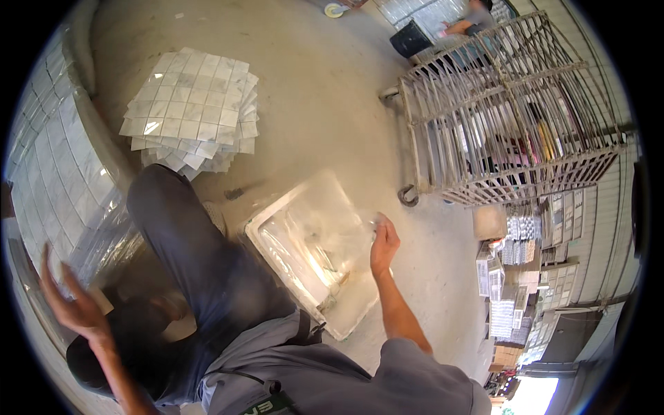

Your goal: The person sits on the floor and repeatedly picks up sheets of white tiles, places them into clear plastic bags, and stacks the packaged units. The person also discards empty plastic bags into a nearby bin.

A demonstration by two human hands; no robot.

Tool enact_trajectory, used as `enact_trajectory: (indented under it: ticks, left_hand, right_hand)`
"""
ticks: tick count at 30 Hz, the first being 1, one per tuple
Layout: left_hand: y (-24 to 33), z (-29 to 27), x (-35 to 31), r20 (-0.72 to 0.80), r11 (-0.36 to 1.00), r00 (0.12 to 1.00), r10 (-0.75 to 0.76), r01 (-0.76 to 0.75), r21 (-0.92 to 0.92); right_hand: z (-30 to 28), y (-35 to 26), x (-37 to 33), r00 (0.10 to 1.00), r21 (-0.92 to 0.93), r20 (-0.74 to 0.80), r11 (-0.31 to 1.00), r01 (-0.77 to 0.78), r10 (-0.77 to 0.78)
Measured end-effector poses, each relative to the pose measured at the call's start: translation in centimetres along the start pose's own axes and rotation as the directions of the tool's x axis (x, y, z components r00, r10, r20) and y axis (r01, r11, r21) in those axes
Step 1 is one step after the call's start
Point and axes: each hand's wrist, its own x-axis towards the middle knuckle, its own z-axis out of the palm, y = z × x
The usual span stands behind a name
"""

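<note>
My left hand (72, 304) is raised with its fingers spread, beside a stack of grey-white tile sheets wrapped in clear film (62, 183) at the left edge. It holds nothing. My right hand (385, 243) is closed, thumb and fingers together, just off the right side of a shallow white-rimmed tray (273, 209). Something small and glinting shows at its fingertips, too faint to name. Crumpled clear plastic film (294, 238) lies in the tray on the floor, catching the light. My bent knee comes between the wrapped stack and the tray.
Loose square-tile mosaic sheets (190, 97) are piled unevenly on the floor ahead. A barred metal cart (512, 104) stands at the far right. Behind it a person (477, 21) is near a black bucket (410, 39). Boxes and stacked tiles (515, 277) line the right wall.
</note>
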Motion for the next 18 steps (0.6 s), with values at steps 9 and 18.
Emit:
enact_trajectory:
  ticks: [9, 18]
  left_hand:
    - [21.4, 9.1, -2.5, 0.578, 0.721, 0.652, 0.49, 0.07, -0.689]
    - [25.7, 11.8, -1.7, 0.525, 0.416, 0.448, 0.724, 0.325, -0.849]
  right_hand:
    - [-1.8, -12.6, 1.2, 0.929, 0.482, 0.367, 0.845, -0.232, 0.046]
    - [-2.9, -20.0, 2.1, 0.767, 0.46, 0.641, 0.818, -0.346, -0.036]
